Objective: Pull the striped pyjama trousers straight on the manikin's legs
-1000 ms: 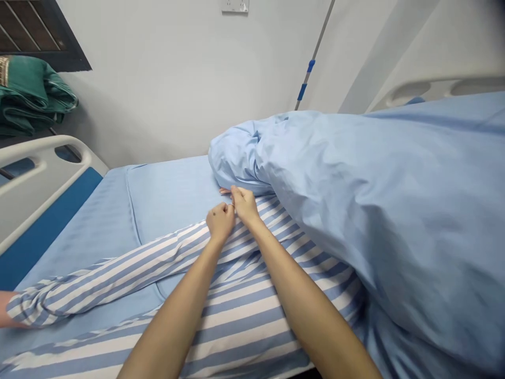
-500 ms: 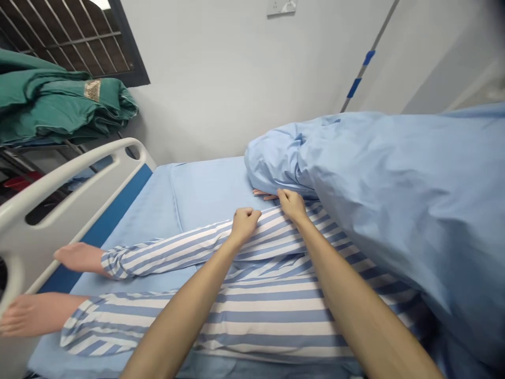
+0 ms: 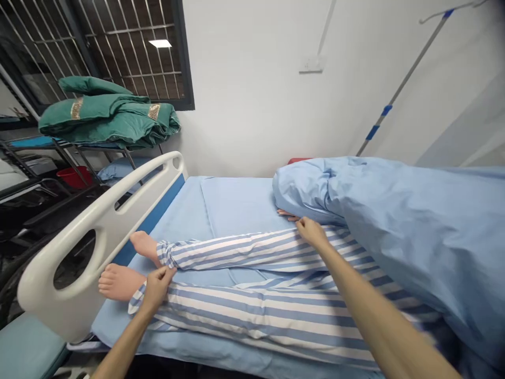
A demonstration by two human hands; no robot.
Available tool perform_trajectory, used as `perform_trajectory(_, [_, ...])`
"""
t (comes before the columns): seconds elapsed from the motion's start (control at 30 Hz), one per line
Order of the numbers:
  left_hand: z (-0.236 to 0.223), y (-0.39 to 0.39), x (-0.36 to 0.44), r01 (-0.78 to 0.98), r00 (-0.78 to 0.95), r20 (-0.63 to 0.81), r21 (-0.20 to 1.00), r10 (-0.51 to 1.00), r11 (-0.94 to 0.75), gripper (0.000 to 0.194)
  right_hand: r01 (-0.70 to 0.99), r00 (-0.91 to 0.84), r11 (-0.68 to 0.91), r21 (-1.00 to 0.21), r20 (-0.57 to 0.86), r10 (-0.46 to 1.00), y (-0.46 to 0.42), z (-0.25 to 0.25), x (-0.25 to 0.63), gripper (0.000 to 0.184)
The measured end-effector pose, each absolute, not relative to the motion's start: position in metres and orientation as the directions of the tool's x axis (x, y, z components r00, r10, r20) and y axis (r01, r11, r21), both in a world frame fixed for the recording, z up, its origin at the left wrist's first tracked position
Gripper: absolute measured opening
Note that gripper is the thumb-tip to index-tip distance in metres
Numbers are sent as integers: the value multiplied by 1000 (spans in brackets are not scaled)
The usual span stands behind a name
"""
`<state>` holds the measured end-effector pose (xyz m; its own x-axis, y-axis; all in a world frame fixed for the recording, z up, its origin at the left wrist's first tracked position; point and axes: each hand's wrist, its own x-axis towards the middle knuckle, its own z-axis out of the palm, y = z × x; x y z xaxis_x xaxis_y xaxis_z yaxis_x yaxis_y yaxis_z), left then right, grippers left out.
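Note:
A figure in blue-and-white striped trousers lies on a hospital bed, bare feet toward the footboard. My left hand is closed in a pinch on the trouser cuff of the near leg, by the ankle. My right hand rests closed on the striped fabric at the top of the far leg, right under the edge of a bunched light-blue quilt that hides the upper body. Another hand's fingertips peek out from under the quilt.
A white footboard rail with cut-outs stands at the left end of the bed. The light-blue sheet covers the mattress. Folded green blankets lie on a metal rack at far left. An IV pole leans by the wall.
My left hand has left the upper leg and travelled down to the near ankle cuff. My right hand stays by the quilt edge. The view has swung left and up, showing both feet and the footboard.

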<state>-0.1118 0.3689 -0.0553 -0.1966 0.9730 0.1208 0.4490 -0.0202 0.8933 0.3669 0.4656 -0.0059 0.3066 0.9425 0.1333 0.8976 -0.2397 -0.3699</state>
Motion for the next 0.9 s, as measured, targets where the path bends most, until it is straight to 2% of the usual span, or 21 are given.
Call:
perform_trajectory(0.1, [-71, 366, -106, 494, -224, 197, 867, 954, -63, 42, 847, 194, -65, -528, 192, 962, 437, -9, 286, 26])
perform_trajectory(0.2, [-78, 366, -102, 526, -211, 218, 847, 953, -78, 41, 674, 40, 197, -712, 301, 953, 398, -15, 172, 31])
perform_trajectory(0.27, [-80, 366, -104, 498, -186, 209, 862, 960, -91, 39, 514, -107, 355, -781, 352, 930, 371, -19, 97, 34])
perform_trajectory(0.33, [-79, 367, -109, 456, -156, 188, 885, 970, -98, 36, 401, -187, 446, -800, 405, 895, 350, -25, 37, 36])
perform_trajectory(0.47, [-66, 371, -113, 353, -174, 124, 934, 977, -56, 35, 384, -109, 403, -831, 392, 913, 334, -48, -14, 35])
perform_trajectory(0.6, [-47, 370, -99, -8, -379, 17, 1000, 925, -21, 39, 330, -29, 348, -877, 359, 933, 345, -65, -15, 37])
perform_trajectory(0.63, [-46, 368, -93, -40, -399, 22, 998, 917, -41, 39, 281, -4, 329, -901, 342, 940, 349, -65, -13, 38])
perform_trajectory(0.7, [-48, 362, -82, 26, -380, 85, 996, 921, -82, 38, 184, 73, 274, -944, 291, 954, 353, -59, -9, 40])
perform_trajectory(0.77, [-54, 356, -72, 209, -326, 162, 973, 931, -96, 37, 161, 132, 241, -957, 263, 956, 350, -48, -1, 40])
perform_trajectory(0.9, [-67, 348, -63, 584, -199, 220, 809, 955, -65, 38, 343, 59, 320, -883, 360, 931, 334, -32, 33, 38])
